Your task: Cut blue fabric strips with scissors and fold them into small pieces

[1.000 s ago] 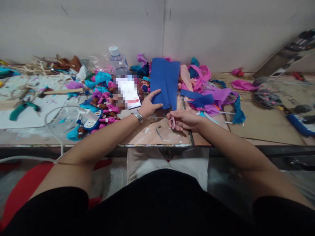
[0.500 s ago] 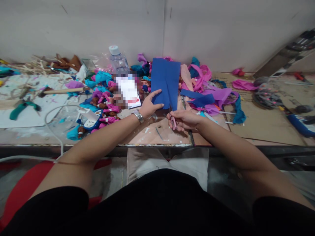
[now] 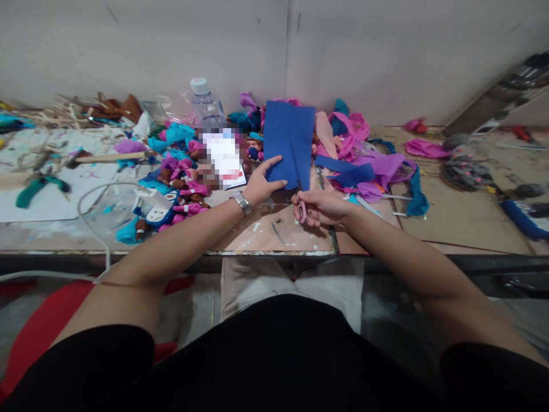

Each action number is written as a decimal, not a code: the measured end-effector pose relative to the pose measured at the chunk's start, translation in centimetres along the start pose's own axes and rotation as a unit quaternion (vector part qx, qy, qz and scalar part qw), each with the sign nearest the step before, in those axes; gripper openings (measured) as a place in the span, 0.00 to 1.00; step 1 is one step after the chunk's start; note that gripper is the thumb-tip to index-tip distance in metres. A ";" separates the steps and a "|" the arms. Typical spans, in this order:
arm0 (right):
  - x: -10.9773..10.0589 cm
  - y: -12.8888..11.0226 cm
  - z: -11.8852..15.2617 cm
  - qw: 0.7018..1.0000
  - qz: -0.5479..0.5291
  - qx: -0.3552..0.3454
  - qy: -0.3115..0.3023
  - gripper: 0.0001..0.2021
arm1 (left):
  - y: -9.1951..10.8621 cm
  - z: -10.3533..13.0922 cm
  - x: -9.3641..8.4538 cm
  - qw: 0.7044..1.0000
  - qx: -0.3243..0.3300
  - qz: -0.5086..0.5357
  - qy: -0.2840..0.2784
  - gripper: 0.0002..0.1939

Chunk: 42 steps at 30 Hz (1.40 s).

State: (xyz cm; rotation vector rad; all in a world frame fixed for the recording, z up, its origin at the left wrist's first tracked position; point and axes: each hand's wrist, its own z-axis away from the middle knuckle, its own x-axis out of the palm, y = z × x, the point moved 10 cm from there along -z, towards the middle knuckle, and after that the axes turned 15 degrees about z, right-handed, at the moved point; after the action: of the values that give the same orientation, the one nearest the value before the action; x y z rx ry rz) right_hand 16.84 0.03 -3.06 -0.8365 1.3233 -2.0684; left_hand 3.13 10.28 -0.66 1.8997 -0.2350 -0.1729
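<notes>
A sheet of dark blue crepe paper (image 3: 278, 137) stands up in front of me, slit from its lower edge along the right side. My left hand (image 3: 261, 186) grips its lower left edge, with the thumb and index finger on the near face. Scissors with pink handles (image 3: 303, 213) are in my right hand (image 3: 319, 207), just below the slit. Their blades point up at the paper, largely hidden by the fingers and the sheet. To the right of the sheet lie cut blue strips (image 3: 349, 171) beside purple paper (image 3: 384, 166).
A phone (image 3: 223, 157), a water bottle (image 3: 206, 106) and many wrapped pink and blue pieces (image 3: 189, 177) crowd the left of the sheet. Farther left are green pliers (image 3: 36, 191), a hammer (image 3: 109, 158) and a power strip (image 3: 160, 212) with a white cable. Cardboard (image 3: 463, 220) covers the right side.
The scissors and my right hand have shifted very slightly, and the narrow right part of the blue paper sits a little more apart at the slit. My left hand stays in place.
</notes>
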 end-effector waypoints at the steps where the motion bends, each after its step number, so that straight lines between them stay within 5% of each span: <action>1: 0.0 0.0 0.0 1.000 -0.001 0.000 -0.001 0.14 | 0.0 0.0 0.0 1.000 -0.001 0.000 0.000 0.42; 42: 0.1 -0.1 0.0 1.000 0.000 -0.006 0.005 0.13 | 0.1 0.1 0.0 1.000 0.001 0.004 0.004 0.41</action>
State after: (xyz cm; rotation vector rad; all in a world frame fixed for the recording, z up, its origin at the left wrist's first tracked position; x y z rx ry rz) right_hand 16.79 0.03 -2.98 -0.8326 1.3432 -2.0692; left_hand 3.10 10.18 -0.60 1.9002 -0.2375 -0.1589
